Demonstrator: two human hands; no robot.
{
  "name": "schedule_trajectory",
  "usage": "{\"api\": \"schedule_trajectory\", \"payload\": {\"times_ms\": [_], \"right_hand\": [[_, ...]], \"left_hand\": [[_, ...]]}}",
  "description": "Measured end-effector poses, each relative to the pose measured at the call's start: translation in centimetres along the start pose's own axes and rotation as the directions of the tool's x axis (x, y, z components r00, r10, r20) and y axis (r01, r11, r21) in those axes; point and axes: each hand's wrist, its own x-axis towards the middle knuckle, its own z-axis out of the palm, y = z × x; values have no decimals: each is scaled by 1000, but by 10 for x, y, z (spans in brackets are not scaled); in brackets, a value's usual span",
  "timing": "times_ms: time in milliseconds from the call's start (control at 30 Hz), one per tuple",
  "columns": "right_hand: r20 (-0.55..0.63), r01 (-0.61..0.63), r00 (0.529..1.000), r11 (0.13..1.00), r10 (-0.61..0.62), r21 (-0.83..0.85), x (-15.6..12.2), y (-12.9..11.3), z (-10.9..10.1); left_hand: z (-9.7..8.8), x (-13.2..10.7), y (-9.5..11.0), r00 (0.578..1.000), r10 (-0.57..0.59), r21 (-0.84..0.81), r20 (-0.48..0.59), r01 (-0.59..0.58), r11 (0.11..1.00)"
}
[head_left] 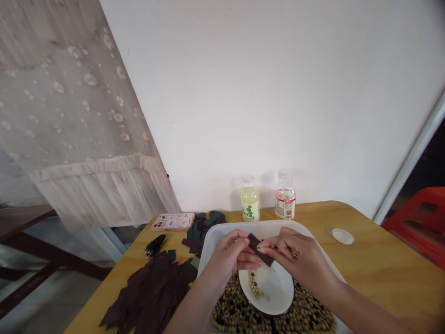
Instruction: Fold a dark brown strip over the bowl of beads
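Observation:
My left hand (225,257) and my right hand (299,262) meet above a white tray (222,243), and the fingertips of both pinch a dark brown strip (260,249) of stiff sheet material. A few pale beads (295,253) show at the fingers of my right hand. Below my hands sits a shallow white bowl (274,292) holding a small cluster of beads. Around it, the tray is filled with mixed tan and dark beads (229,311). My forearms hide the tray's near part.
On the wooden table (382,283) lie dark brown pieces (149,292), dark green pieces (205,227), a pink-cased phone (173,221) and a small black object (155,246). A yellowish bottle (249,200), a labelled bottle (285,199) and a white lid (342,236) stand beyond the tray.

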Motion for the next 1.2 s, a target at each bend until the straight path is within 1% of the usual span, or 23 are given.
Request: {"api": "schedule_trajectory", "payload": {"times_ms": [133,200,267,333,433,533,600,700,767,900,967,1033,1067,1200], "right_hand": [[54,-33,998,999,34,-31,1,-1,1],[52,-37,998,998,40,-47,2,-1,0],[34,-45,998,998,46,-41,1,0,0],[33,-66,997,998,66,-11,1,1,-1],[76,-96,993,993,91,63,1,2,-1],[104,-123,988,987,112,107,2,1,0],[91,-128,989,988,120,90,2,0,0],[70,-115,991,993,113,36,2,0,-1],[75,-104,992,994,103,19,1,0,0],[70,-106,992,994,104,20,-1,3,1],[64,-108,992,993,106,36,-1,4,2],[65,-93,994,995,89,49,-2,5,2],[68,-84,994,995,80,49,-2,4,2],[66,-93,994,994,90,50,-1,4,2]], "left_hand": [[4,-4,-2,996,-40,58,85,35,998],[4,-4,-3,990,-57,68,129,49,997],[3,-3,-4,987,-60,50,147,53,997],[2,-2,-4,991,-55,25,120,53,998],[2,-1,-4,996,-47,13,72,46,999],[2,-1,-3,997,-44,22,68,42,999],[1,-1,-2,998,-29,29,59,28,999],[0,0,-1,1000,17,19,0,-17,1000],[0,-1,-2,1000,16,16,-22,-15,1000],[1,-1,-4,997,-33,63,74,28,998],[1,-1,-4,999,-13,54,37,11,998],[0,-1,-3,999,23,13,-34,-23,1000],[0,0,-2,999,31,4,-39,-31,1000],[1,0,-2,999,-20,46,34,18,999]]}}
